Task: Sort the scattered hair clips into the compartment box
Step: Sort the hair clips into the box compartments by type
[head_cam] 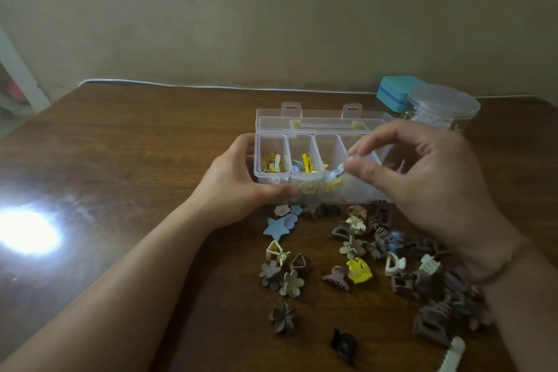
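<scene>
A clear plastic compartment box (303, 137) stands open on the wooden table, its lid tipped back. Its left compartments hold small yellow and blue clips. My left hand (238, 184) grips the box's left front corner. My right hand (422, 178) hovers over the box's middle and pinches a small white and blue clip (339, 170) between thumb and fingers. Several scattered hair clips lie in front of the box: a blue star (275, 229), a yellow claw clip (358, 270), beige flowers (291, 282) and brown claw clips (434, 320).
A teal case (392, 93) and a clear round lidded jar (442, 107) stand at the back right near the wall. A white cable (181, 85) runs along the table's far edge. A bright light glare (28, 231) sits on the left of the table.
</scene>
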Motion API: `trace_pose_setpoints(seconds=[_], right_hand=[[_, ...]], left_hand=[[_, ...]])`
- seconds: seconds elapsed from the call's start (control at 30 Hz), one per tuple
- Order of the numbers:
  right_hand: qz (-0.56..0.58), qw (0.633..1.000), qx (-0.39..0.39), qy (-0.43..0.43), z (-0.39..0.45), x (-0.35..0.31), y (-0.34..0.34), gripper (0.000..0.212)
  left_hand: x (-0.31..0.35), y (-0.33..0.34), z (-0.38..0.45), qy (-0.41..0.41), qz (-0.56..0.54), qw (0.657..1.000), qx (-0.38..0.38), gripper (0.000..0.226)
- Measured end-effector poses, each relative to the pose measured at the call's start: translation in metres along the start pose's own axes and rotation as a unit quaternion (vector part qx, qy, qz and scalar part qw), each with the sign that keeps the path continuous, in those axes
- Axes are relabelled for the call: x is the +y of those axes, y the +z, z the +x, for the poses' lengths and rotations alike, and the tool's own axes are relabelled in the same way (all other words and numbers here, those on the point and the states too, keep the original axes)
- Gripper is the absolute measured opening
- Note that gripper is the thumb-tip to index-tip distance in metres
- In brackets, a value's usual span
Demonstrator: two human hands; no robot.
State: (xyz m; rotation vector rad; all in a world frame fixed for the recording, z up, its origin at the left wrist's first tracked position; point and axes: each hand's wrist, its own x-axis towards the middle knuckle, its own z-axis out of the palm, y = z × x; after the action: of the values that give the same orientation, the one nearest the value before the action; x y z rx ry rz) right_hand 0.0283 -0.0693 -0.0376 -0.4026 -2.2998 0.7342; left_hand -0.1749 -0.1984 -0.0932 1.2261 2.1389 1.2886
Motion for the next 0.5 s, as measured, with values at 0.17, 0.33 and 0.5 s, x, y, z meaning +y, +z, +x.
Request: trace_pose_setpoints(seconds=[0.17,0.33,0.5], right_hand=[[0.070,0.994,0.089,0.008,0.008,0.010,0.012,0.011],[0.106,0.986,0.127,-0.028,0.006,0.013,0.018,0.013],[-0.028,0.995,0.084,-0.037,0.004,0.017,0.023,0.019]], left_hand=[[0.000,0.000,0.001,0.001,0.000,1.000,-0.001,0.092],[0.000,0.000,0.001,0.004,0.003,1.000,0.001,0.090],[-0.001,0.001,0.002,0.003,0.008,1.000,0.001,0.091]])
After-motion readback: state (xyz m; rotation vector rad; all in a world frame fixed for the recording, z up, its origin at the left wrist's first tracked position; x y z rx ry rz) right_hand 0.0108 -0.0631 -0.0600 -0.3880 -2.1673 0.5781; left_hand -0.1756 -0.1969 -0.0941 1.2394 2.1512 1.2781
